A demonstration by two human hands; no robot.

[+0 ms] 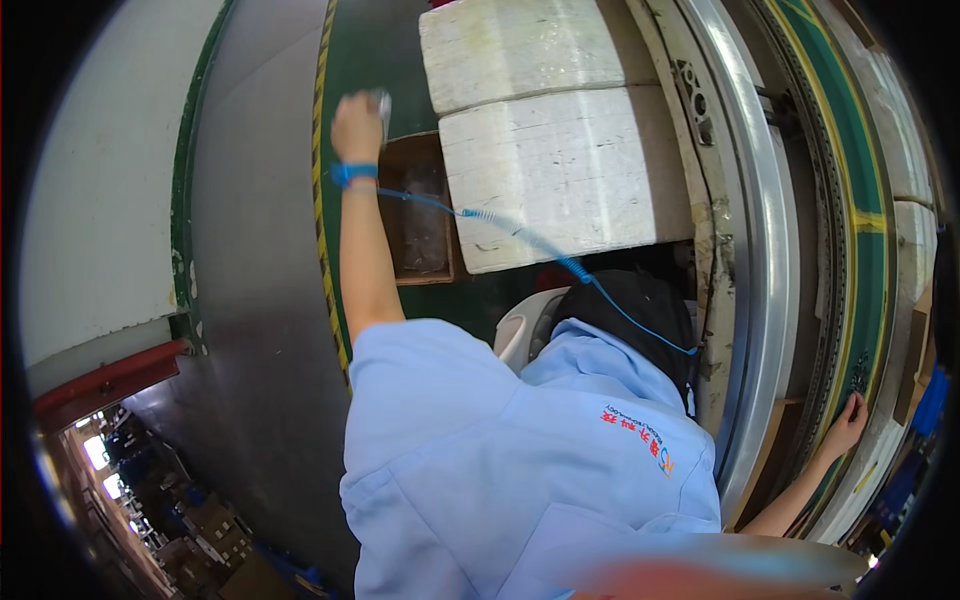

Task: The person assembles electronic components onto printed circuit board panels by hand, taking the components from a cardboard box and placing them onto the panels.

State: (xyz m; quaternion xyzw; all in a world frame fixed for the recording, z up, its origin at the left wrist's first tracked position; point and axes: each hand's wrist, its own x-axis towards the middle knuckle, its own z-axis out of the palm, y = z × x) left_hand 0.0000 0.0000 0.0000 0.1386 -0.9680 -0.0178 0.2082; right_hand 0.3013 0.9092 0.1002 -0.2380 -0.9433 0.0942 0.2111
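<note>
The left hand (356, 125) is stretched far out from the light blue shirt (470, 450), fingers closed around a small pale object (378, 100). The object is blurred, so its kind cannot be told. It is held in the air just above and beside an open brown box (392, 165) that stands on the dark green floor strip. The box holds what looks like clear plastic wrapping, and the object is not resting in it at this moment. As a judgement, the handling between hand and box is under way rather than finished. A blue wrist strap (355, 173) circles the left wrist, and its coiled blue cord (520, 235) runs back across the scene toward the body, slack enough not to pull. The right hand (850, 420) lies well apart, fingers against the edge of the green conveyor belt (865, 230). Whether it pinches anything is too small to tell. Two white foam blocks (565, 175) sit stacked just beside the box, touching its right side and crowding the reach there. A bright metal rail (760, 200) curves between the foam and the belt. A black seat back (640, 310) with a grey plastic part stands close against the shirt. To the left run a yellow-and-black hazard stripe (322, 150) and the grey floor (260, 300).
</note>
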